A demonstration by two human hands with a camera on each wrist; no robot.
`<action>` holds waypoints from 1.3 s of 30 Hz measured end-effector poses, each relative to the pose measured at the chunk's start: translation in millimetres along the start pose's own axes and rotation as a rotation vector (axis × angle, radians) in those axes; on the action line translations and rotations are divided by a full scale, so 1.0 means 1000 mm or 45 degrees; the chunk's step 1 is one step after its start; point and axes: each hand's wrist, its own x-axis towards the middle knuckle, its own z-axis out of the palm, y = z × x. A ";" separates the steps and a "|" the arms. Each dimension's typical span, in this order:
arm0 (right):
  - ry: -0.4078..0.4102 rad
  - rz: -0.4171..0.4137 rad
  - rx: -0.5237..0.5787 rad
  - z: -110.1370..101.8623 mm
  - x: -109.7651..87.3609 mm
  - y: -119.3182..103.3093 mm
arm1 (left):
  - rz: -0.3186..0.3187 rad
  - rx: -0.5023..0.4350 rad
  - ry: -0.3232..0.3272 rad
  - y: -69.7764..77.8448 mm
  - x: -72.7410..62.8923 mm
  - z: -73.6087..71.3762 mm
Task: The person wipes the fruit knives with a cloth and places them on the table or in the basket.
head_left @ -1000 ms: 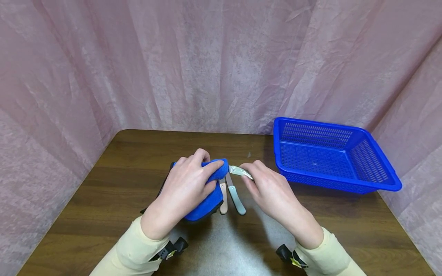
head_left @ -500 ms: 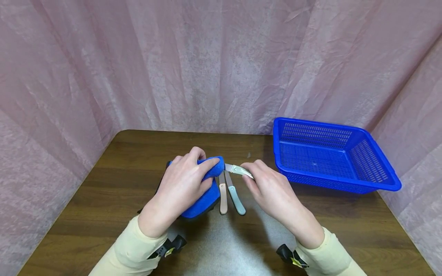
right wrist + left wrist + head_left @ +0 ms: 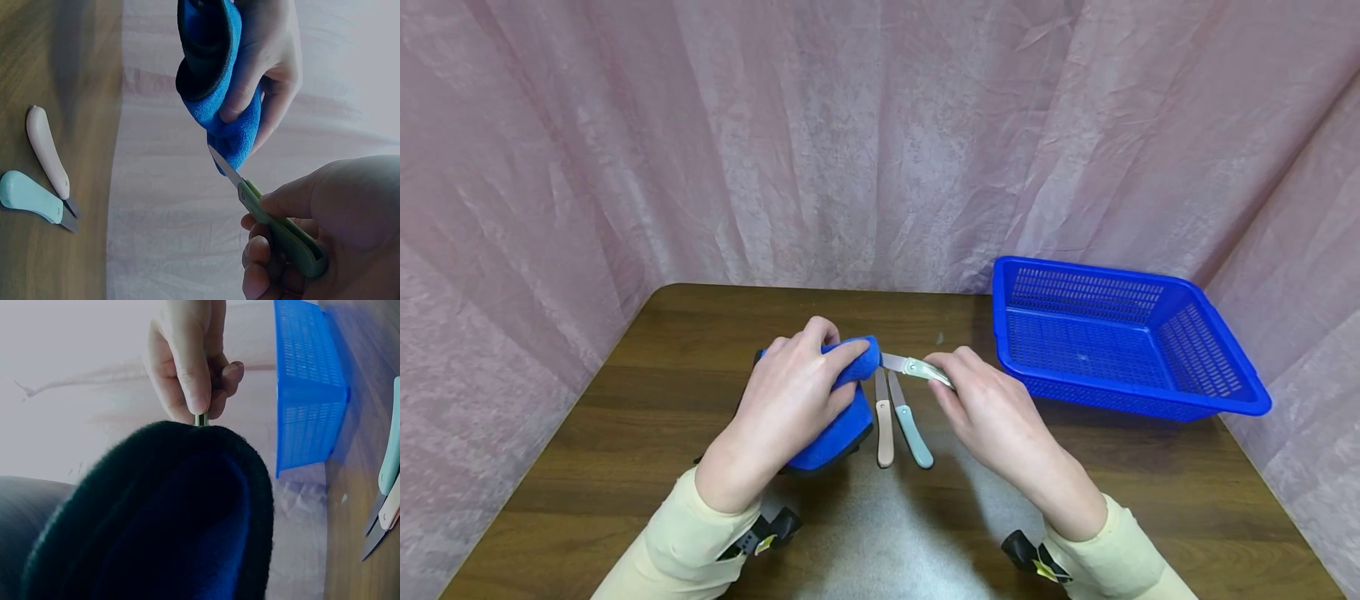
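Observation:
My left hand [image 3: 782,396] grips a blue cloth [image 3: 831,439] with dark edging, folded between thumb and fingers, part of it hanging below. In my right hand [image 3: 988,408] is a folding knife with a pale green handle [image 3: 922,370], its blade [image 3: 226,165] swung out. The blade points left, its tip right at the cloth's folded edge in the right wrist view. Below them on the table lie two more folding knives with blades out, a beige one [image 3: 885,435] and a light blue one [image 3: 914,437], handles toward me.
A blue plastic basket [image 3: 1120,400] with slotted walls stands at the back right of the wooden table [image 3: 662,333]. Pink curtains [image 3: 850,167] hang behind the table and along its sides.
My left hand has drawn the cloth leftward along the green knife, so more of its blade shows. The right hand has stayed nearly still, and the two knives on the table lie as before.

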 end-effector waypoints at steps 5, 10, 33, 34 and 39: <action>-0.002 0.008 -0.004 -0.001 0.000 0.000 | -0.023 -0.001 -0.011 -0.002 0.001 -0.001; 0.006 -0.001 -0.002 -0.001 0.001 0.000 | -0.039 -0.004 -0.024 -0.005 0.001 -0.002; 0.033 -0.012 0.000 -0.003 0.000 0.001 | -0.167 -0.054 -0.035 -0.018 0.001 -0.008; 0.033 -0.010 -0.001 -0.003 0.000 0.001 | -0.166 -0.055 -0.033 -0.018 0.001 -0.008; 0.031 0.003 -0.010 -0.003 0.000 0.000 | -0.122 -0.059 0.003 -0.013 0.001 -0.010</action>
